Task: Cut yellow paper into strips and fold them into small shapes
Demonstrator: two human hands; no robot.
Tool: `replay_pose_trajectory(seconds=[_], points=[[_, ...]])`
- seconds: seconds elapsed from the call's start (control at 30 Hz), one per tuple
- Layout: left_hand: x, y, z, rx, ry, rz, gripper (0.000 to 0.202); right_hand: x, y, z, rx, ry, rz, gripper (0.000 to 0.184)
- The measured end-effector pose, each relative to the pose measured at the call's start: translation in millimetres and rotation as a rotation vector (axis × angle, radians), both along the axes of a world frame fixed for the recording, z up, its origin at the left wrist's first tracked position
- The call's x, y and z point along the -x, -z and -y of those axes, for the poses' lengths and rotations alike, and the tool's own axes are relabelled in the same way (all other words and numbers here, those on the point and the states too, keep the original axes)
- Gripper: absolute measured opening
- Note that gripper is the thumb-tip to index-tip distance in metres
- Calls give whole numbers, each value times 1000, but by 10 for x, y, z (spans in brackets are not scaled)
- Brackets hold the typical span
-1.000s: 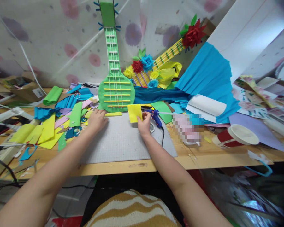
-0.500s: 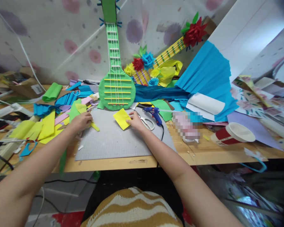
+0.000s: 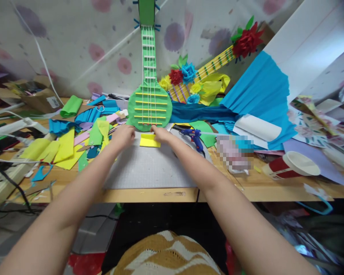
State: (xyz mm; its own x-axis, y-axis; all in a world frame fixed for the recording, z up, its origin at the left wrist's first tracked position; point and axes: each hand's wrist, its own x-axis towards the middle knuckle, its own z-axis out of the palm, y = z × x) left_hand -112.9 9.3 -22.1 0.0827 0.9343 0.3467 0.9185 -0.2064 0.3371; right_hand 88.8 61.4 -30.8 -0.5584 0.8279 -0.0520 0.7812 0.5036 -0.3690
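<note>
A small yellow paper piece (image 3: 150, 141) is held at its upper right corner in my right hand (image 3: 163, 134), just above the grey cutting mat (image 3: 149, 170). The right fingertips are close to the lower edge of the green paper lute (image 3: 149, 109), which stands upright with white strings and yellow bars. My left hand (image 3: 124, 136) is closed at the lute's lower left side; what its fingers hold, if anything, is hidden. A blue glue gun (image 3: 194, 136) lies right of my right hand. My right forearm covers the scissors.
Yellow paper strips (image 3: 64, 147) and green and blue scraps crowd the left, beside a power strip (image 3: 2, 185). A yellow paper lute with flowers (image 3: 215, 65) leans behind, near a blue paper fan (image 3: 259, 95). A paper cup (image 3: 292, 166) tilts at the right.
My left hand has moved right and away from the paper scraps, toward the green lute. My right hand has raised the yellow paper toward the lute's base and turned it level. The view has shifted slightly.
</note>
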Motion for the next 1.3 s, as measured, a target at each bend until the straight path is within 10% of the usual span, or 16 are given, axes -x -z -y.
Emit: replay_pose_trajectory(seconds=[0.17, 0.47, 0.8, 1.3], points=[[-318, 267, 73, -66, -177, 278, 18, 47, 93, -45, 26, -47, -141, 40], [156, 495, 32, -39, -203, 1044, 39, 383, 161, -83, 218, -35, -370, 40], [425, 492, -14, -15, -413, 657, 42, 668, 280, 137, -214, 23, -414, 21], [375, 416, 48, 67, -427, 550, 41, 701, 485, 122, -89, 62, -385, 13]])
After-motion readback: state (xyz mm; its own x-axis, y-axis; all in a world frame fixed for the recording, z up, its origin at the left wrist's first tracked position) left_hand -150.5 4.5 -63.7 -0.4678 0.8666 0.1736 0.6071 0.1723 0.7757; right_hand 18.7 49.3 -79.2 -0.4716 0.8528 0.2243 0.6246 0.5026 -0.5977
